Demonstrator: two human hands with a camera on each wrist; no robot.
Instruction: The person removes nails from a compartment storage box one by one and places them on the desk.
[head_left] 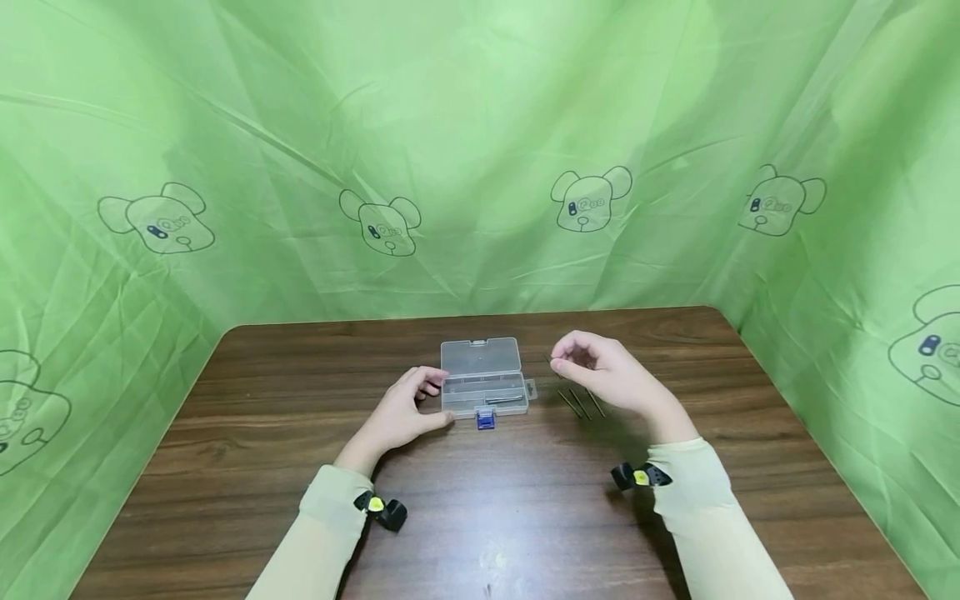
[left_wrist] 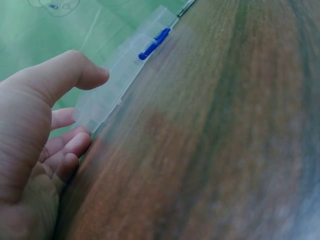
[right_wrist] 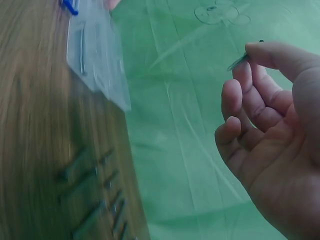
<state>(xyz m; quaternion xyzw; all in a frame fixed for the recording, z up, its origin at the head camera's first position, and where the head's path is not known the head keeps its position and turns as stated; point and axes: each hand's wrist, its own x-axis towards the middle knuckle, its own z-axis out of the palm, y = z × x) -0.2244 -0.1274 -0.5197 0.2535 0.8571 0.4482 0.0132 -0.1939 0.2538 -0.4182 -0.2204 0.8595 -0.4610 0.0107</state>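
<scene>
A clear plastic box (head_left: 483, 385) lies on the table with its lid (head_left: 480, 357) raised back and its blue latch (head_left: 486, 418) hanging down in front. At its left end is my left hand (head_left: 401, 410), fingers bent against the side and thumb at the front corner. My right hand (head_left: 603, 371), held above the table right of the box, pinches a thin screw (right_wrist: 239, 62) between thumb and index finger. A similar screw (head_left: 504, 399) lies in the box's front compartment. Below my right hand, several loose screws (head_left: 576, 403) lie on the table, blurred in the right wrist view.
The brown wooden table (head_left: 480, 508) ends at a green cloth backdrop (head_left: 480, 275) that rises behind it and at both sides. A clear hanging tab (head_left: 531, 389) sticks out from the box's right end. Each wrist carries a small black camera (head_left: 392, 515) on a strap.
</scene>
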